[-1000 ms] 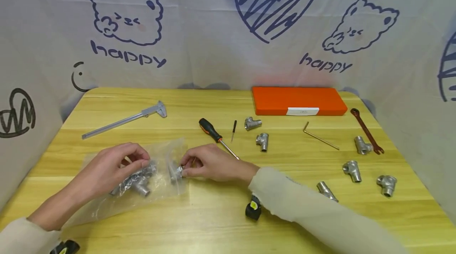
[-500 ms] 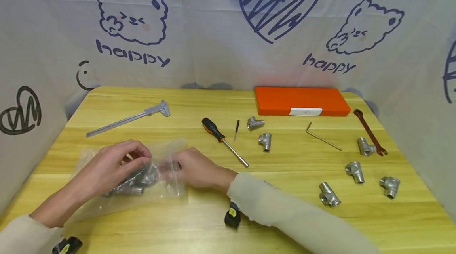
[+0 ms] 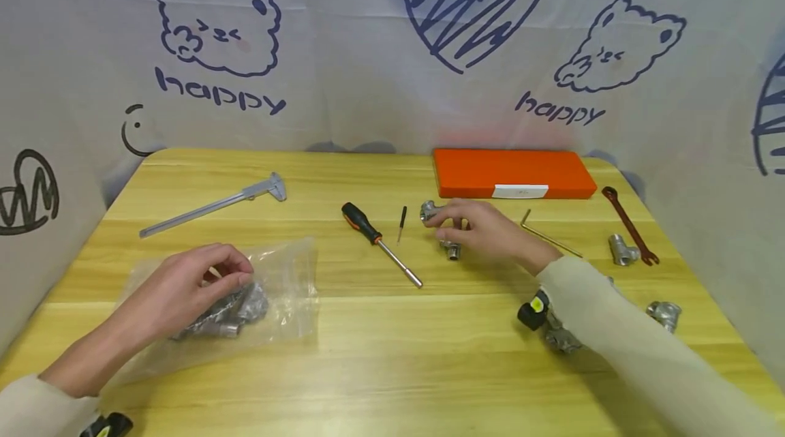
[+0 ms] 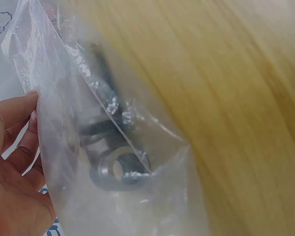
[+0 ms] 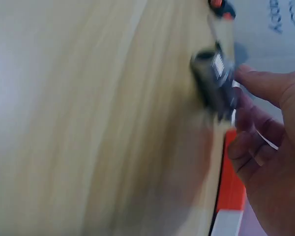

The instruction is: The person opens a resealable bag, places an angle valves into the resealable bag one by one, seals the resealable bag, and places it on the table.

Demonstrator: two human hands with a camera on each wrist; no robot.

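Observation:
My left hand (image 3: 211, 280) grips a clear plastic bag (image 3: 282, 287) lying on the wooden table (image 3: 368, 369), pinching the plastic over several metal tee fittings (image 3: 236, 311) inside. In the left wrist view the thumb (image 4: 19, 105) presses the bag (image 4: 64, 73), and a fitting (image 4: 119, 169) shows through it. My right hand (image 3: 456, 222) hovers over two loose tee fittings (image 3: 428, 209) (image 3: 452, 251) in front of the orange case, fingers loosely curved and holding nothing. The right wrist view is blurred: a fitting (image 5: 214, 81) lies just off the fingertips (image 5: 248, 73).
A black-and-orange screwdriver (image 3: 374, 236), a small screwdriver (image 3: 401, 222) and a caliper (image 3: 214, 204) lie mid-table. An orange case (image 3: 512, 173) sits at the back, with a hex key (image 3: 548, 236) and a wrench (image 3: 632, 224) to the right. More tee fittings (image 3: 621, 249) (image 3: 665, 314) lie at the right.
My right hand has left the bag's mouth and swung right and away to the two tee fittings by the orange case. The left hand stays on the bag.

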